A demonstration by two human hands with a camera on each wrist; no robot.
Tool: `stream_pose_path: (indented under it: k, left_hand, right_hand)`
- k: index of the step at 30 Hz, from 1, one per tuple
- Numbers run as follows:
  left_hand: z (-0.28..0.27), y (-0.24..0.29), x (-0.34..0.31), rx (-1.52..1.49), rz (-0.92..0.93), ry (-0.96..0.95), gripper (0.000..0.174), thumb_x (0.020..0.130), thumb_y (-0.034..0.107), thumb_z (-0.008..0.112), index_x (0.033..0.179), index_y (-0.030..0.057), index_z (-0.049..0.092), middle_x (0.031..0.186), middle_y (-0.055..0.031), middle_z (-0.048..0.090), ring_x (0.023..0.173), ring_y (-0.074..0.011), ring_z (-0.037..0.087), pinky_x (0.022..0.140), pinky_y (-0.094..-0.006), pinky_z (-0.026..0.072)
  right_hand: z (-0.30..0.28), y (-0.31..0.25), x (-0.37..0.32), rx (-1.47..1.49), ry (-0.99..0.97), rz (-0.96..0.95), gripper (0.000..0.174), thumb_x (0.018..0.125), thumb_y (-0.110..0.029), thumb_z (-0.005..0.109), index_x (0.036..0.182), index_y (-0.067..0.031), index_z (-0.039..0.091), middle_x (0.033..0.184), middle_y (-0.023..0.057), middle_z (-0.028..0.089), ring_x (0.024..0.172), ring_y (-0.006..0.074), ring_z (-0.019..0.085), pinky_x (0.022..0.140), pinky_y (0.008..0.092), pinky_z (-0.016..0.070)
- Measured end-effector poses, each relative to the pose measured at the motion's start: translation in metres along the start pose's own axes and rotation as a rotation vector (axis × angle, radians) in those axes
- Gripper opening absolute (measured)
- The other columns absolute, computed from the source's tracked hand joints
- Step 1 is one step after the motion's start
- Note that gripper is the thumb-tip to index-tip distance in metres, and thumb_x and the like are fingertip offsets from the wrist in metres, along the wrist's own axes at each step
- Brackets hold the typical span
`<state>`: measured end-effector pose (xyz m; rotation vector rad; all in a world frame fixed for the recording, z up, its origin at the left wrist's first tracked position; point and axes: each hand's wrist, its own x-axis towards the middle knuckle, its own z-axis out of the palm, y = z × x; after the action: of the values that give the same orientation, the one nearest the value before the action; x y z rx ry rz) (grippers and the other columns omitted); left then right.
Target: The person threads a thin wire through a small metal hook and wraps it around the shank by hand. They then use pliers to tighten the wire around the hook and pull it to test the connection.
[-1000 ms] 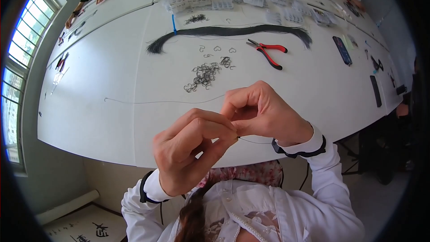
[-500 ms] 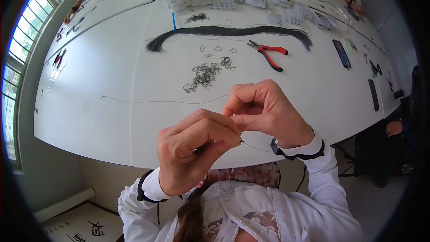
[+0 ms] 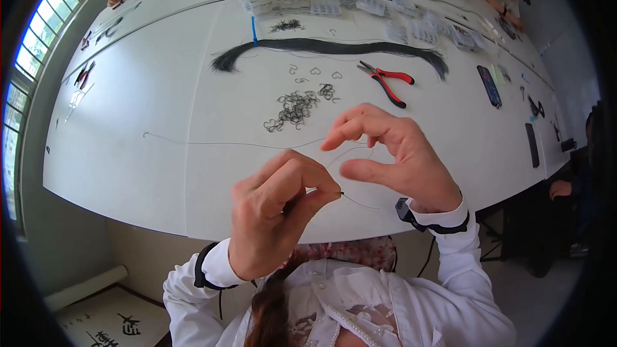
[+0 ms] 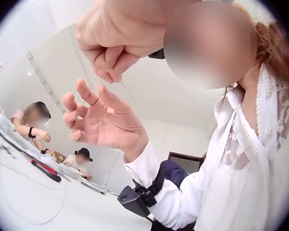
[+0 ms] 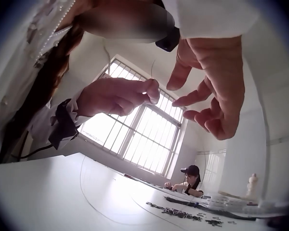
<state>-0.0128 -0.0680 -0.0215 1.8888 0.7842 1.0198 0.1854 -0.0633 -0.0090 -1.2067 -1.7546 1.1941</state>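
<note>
In the head view my left hand (image 3: pixel 273 209) pinches a thin wire (image 3: pixel 360 202) between thumb and fingertips. A short dark tip shows at the pinch, and a loose end sticks out to the right. My right hand (image 3: pixel 398 154) is just right of it and apart from it, with thumb and fingers spread and nothing gripped. A long thin strand (image 3: pixel 225 144) with a small hook at its left end runs across the table toward the hands. In the left wrist view the open palm of the right hand (image 4: pixel 108 120) faces the pinching left hand (image 4: pixel 120 43).
On the white table (image 3: pixel 122 160) lie a pile of small bent dark wire pieces (image 3: pixel 292 109), red-handled pliers (image 3: pixel 389 83), a long black bundle of strands (image 3: pixel 334 46) and a phone (image 3: pixel 489 87). Clear compartment boxes (image 3: pixel 373 5) stand farther back. Other people sit at the far sides.
My right hand has let go at the left fingertips and drawn away up and to the right, its fingers spreading. The left hand keeps its pinch on the wire.
</note>
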Motion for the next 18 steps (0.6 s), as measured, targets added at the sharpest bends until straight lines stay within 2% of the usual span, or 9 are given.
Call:
stream_pose_path:
  k: [2,4,6,8,10,18]
  left_hand:
    - [-0.001,0.001,-0.001,0.0,-0.024,0.034,0.011,0.076,-0.013,0.058,0.079,-0.002,0.058,0.082,-0.0077,0.058,0.066,-0.0073,0.055,0.054,-0.0193,0.0431]
    - [-0.002,0.0,-0.001,-0.002,-0.029,0.065,0.011,0.076,-0.013,0.058,0.079,-0.0021,0.058,0.083,-0.0074,0.058,0.065,-0.0066,0.054,0.053,-0.0188,0.0421]
    - [-0.001,0.0,0.0,-0.005,-0.024,0.077,0.011,0.076,-0.012,0.058,0.079,-0.0022,0.058,0.083,-0.0072,0.058,0.064,-0.0063,0.053,0.053,-0.0186,0.0414]
    - [0.001,0.0,0.001,-0.009,-0.015,0.084,0.01,0.076,-0.012,0.059,0.079,-0.0023,0.058,0.082,-0.0069,0.058,0.064,-0.006,0.053,0.052,-0.0183,0.0408]
    - [0.004,-0.001,0.0,-0.017,-0.023,0.134,0.012,0.074,-0.008,0.065,0.078,0.0009,0.06,0.078,-0.0047,0.06,0.054,-0.008,0.05,0.047,-0.0223,0.0386]
    - [0.003,0.0,-0.002,-0.089,-0.088,0.082,0.012,0.073,-0.008,0.066,0.077,0.0009,0.059,0.077,-0.0044,0.06,0.05,-0.007,0.048,0.046,-0.0218,0.037]
  right_hand:
    - [-0.006,0.0,-0.006,-0.028,0.16,-0.122,0.021,0.071,-0.011,0.074,0.091,-0.0093,0.067,0.094,0.0012,0.058,0.086,0.0111,0.048,0.072,0.0269,0.037]
    - [-0.006,-0.006,-0.012,-0.015,0.167,-0.171,0.023,0.068,-0.015,0.077,0.089,-0.0103,0.069,0.09,0.0005,0.059,0.085,0.0129,0.048,0.075,0.0275,0.0388]
    - [-0.003,-0.013,-0.018,-0.202,0.12,-0.253,0.022,0.066,-0.015,0.079,0.086,-0.0095,0.07,0.09,0.0008,0.058,0.084,0.0151,0.049,0.077,0.0282,0.0402]
    - [0.005,-0.015,-0.019,-0.245,0.175,-0.243,0.018,0.065,-0.011,0.078,0.081,-0.0096,0.071,0.086,0.001,0.059,0.081,0.0161,0.049,0.074,0.028,0.0408]
    - [0.008,-0.013,-0.019,-0.217,0.199,-0.207,0.014,0.065,-0.008,0.077,0.077,-0.0102,0.07,0.081,0.0001,0.059,0.079,0.0159,0.048,0.072,0.0276,0.0405]
    - [0.007,-0.01,-0.017,-0.19,0.176,-0.226,0.012,0.065,-0.006,0.076,0.074,-0.0101,0.07,0.079,-0.0007,0.06,0.079,0.0156,0.048,0.072,0.0277,0.0398]
